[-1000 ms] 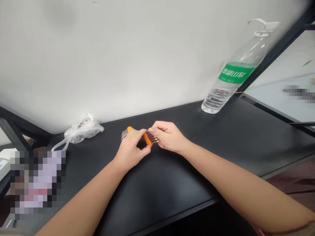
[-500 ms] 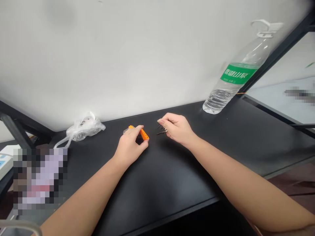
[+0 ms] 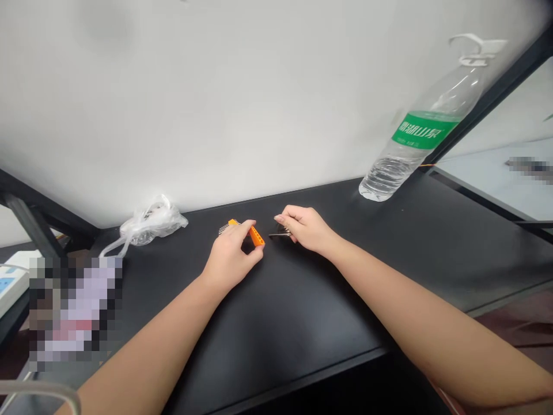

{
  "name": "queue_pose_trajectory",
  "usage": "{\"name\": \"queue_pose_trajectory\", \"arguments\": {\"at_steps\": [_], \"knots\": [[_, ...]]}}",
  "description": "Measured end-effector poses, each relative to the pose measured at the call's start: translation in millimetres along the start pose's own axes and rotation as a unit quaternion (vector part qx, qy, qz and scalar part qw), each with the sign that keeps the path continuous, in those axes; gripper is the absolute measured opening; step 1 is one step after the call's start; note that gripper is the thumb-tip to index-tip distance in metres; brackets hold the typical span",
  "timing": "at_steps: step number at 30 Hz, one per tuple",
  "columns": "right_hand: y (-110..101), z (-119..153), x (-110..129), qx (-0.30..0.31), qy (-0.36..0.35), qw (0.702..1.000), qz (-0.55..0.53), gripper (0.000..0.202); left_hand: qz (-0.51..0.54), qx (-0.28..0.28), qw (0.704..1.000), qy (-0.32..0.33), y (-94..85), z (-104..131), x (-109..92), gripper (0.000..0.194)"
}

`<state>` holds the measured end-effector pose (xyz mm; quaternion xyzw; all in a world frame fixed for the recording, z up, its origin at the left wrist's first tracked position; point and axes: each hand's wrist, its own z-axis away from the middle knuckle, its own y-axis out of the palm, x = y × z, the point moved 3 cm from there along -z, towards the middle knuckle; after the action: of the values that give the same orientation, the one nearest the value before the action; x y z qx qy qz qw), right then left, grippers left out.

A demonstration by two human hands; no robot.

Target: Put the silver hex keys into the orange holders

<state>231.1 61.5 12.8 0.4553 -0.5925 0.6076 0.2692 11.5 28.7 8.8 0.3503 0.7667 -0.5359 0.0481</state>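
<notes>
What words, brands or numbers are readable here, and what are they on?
"鼎湖山泉": large white characters on the green label of the clear bottle; the first is the least distinct.
Small line beneath it: too small to read.
White-and-blue object at far left: no readable text.
Orange piece in the left hand: no lettering I can make out.
Pixelated patches: unreadable.
</notes>
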Motion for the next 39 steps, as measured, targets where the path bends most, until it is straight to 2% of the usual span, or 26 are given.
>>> {"name": "queue_pose_trajectory", "arguments": {"at_steps": [4,6,10,13,19,23,32,39], "knots": [[3,1,-4,0.081,0.038,0.996,0.025,0.044,0.002,0.000,1.000,0.005,0.1,0,0,0.048],[3,1,-5,0.101,0.034,0.993,0.045,0.043,0.003,0.000,1.000,0.007,-0.3,0,-1,0.048],[-1,-2,-4,0.072,0.006,0.995,0.070,0.046,0.004,0.010,1.000,0.000,-1.2,-1,-3,0.047],[-4,-4,-7,0.037,0.009,0.998,0.041,0.048,0.003,0.018,1.000,-0.007,-1.3,-1,-3,0.046],[-12,-8,-13,0.038,0.029,0.998,-0.037,0.044,0.010,0.022,1.000,-0.008,0.1,0,-1,0.046],[-25,-11,-15,0.026,0.013,0.999,0.030,0.045,0.010,0.026,1.000,-0.012,-0.3,0,-2,0.046],[-51,-15,-23,0.092,0.027,0.988,0.119,0.035,0.014,0.034,0.999,-0.016,-0.1,0,-1,0.048],[-64,-18,-31,0.060,0.028,0.985,0.157,0.031,0.014,0.040,0.999,-0.016,0.5,0,0,0.048]]}}
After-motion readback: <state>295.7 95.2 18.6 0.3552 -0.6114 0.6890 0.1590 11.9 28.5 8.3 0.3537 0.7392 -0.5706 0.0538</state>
